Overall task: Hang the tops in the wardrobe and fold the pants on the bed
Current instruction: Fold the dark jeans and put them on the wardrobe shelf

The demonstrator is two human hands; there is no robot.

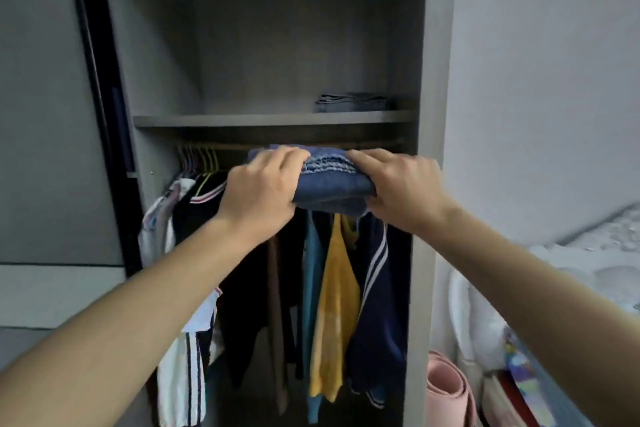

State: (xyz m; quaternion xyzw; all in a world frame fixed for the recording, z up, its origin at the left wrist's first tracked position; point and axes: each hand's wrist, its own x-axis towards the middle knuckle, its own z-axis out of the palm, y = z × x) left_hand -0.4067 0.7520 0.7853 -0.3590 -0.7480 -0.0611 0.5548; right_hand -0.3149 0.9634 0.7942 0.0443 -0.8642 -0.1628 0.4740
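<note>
Between curled fingers of left hand (263,184) and right hand (405,184): folded jeans (332,184), gripped. Below fingers: tops (332,288), hung. Above: shelf (273,120), one folded pair (349,102) stored. Task seemingly near-complete.

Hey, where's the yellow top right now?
Head view: the yellow top hangs in the wardrobe, right of centre, between a teal garment and a navy striped jacket, just below the folded denim pants.

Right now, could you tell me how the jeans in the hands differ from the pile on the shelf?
The jeans are dark blue; the pile looks paler, greyish. The left hand and right hand grip the jeans below the shelf; the pile lies on it, untouched. Both are folded.
</note>
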